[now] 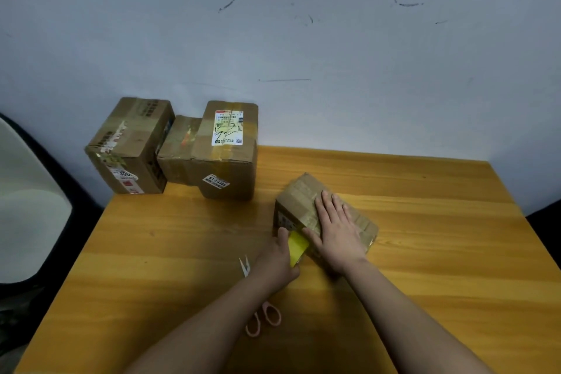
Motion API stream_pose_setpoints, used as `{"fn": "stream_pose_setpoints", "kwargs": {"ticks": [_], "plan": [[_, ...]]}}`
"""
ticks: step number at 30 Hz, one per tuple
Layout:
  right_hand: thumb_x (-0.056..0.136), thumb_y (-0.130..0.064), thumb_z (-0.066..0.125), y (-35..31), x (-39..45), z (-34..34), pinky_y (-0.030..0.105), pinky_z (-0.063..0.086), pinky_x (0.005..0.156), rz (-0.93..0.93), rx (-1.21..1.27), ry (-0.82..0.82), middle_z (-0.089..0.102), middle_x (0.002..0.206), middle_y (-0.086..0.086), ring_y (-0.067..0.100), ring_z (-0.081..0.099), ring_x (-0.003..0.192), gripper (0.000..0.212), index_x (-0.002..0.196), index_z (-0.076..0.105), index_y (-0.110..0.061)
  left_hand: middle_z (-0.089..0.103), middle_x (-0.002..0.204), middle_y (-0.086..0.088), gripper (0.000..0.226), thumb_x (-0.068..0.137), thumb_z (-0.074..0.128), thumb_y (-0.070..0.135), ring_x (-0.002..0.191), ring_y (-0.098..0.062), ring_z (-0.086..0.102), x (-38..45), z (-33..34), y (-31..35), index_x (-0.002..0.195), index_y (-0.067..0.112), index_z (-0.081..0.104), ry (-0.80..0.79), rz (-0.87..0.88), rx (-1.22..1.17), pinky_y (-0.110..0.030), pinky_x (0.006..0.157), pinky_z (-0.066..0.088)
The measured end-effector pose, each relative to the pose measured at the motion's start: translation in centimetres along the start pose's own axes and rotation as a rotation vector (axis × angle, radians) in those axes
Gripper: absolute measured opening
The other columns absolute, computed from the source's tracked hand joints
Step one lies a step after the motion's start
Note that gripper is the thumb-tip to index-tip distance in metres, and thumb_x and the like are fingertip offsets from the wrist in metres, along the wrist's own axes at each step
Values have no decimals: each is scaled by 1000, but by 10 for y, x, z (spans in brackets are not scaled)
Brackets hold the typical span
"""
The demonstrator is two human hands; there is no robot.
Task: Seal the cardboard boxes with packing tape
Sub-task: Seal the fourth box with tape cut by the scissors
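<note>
Flat right hand (337, 228) presses box (299, 194); left hand (277, 255) grips tape (297, 247).

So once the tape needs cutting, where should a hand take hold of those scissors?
By the pink loop handles, probably from the near side. The scissors lie flat on the table, handles toward the person and blades pointing away. The left forearm crosses their middle, so the left hand would first let go of the yellow tape roll.

Right hand (335, 226) lies flat, fingers (329, 202) straight; left hand (277, 255) is curled, thumb up.
</note>
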State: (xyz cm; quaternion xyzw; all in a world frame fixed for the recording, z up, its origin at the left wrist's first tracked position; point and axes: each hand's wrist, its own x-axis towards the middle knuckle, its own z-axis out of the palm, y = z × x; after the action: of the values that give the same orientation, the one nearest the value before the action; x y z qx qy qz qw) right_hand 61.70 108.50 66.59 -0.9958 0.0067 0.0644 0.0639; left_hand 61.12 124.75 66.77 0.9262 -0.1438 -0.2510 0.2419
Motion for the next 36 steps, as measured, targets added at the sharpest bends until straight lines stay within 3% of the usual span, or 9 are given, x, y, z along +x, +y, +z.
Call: {"fn": "stream_pose_setpoints", "kwargs": {"ticks": [2,8,12,18,24,26,29,31,36], "plan": [[77,-74,-3,-1,1,0,33,-12,118,1,-2,-4,-12,161,0,17,-17,147,96,155,-2,-18,42,137,-9,70,88,64,29,119,-25,49,0,-2,-2,139,15,18,-7,11,-1,-36,95,45],[68,-78,-12,-1,1,-3,32,-13,117,-1,-10,-16,-13,161,0,17,-16,148,106,155,-3,-17,44,134,-10,69,87,65,28,114,-26,52,-4,-3,-2,136,15,19,-4,5,-2,-35,90,46],[54,-82,-36,2,1,-5,32,-12,117,-22,-30,-29,-14,161,0,16,-16,147,124,154,-4,-17,47,131,-10,69,86,65,28,112,-26,53,-6,-7,-1,136,16,19,-20,-2,0,-37,90,47],[54,-81,-37,6,4,-6,33,-9,118,-56,-47,-38,-12,161,2,17,-14,148,125,155,-1,-17,51,126,-11,76,85,68,27,108,-26,56,-5,-12,5,138,17,14,-76,-43,1,-41,92,50],[53,-80,-38,13,8,-10,29,-15,114,-107,-85,-43,-15,161,0,10,-24,139,124,154,-5,-18,50,132,-15,87,88,65,33,111,-30,57,-6,-5,2,147,13,4,-178,-98,128,-38,88,49],[57,-82,-32,13,9,-11,29,-15,114,-108,-67,-47,-15,161,0,10,-23,141,120,154,-4,-18,48,136,-13,86,87,66,33,115,-29,55,-8,4,1,146,12,6,-149,-130,28,-39,92,48],[89,-72,13,11,8,-12,30,-12,117,-96,-35,-39,-14,161,0,14,-17,147,86,155,-1,-19,39,143,-11,83,87,65,33,122,-30,49,-10,17,1,145,14,10,-94,-169,-81,-38,95,45],[94,-62,33,9,7,-13,32,-10,119,-81,-4,-31,-15,160,-1,15,-15,148,81,155,0,-20,42,141,-9,77,86,66,33,119,-29,51,-10,25,2,141,15,15,-15,-164,-145,-38,94,46],[93,-63,36,6,8,-9,33,-10,118,-76,-2,-8,-12,162,-1,16,-13,148,83,155,1,-18,45,138,-4,80,85,67,31,114,-22,53,-17,39,0,143,21,13,142,-121,-237,-36,91,48]]}}
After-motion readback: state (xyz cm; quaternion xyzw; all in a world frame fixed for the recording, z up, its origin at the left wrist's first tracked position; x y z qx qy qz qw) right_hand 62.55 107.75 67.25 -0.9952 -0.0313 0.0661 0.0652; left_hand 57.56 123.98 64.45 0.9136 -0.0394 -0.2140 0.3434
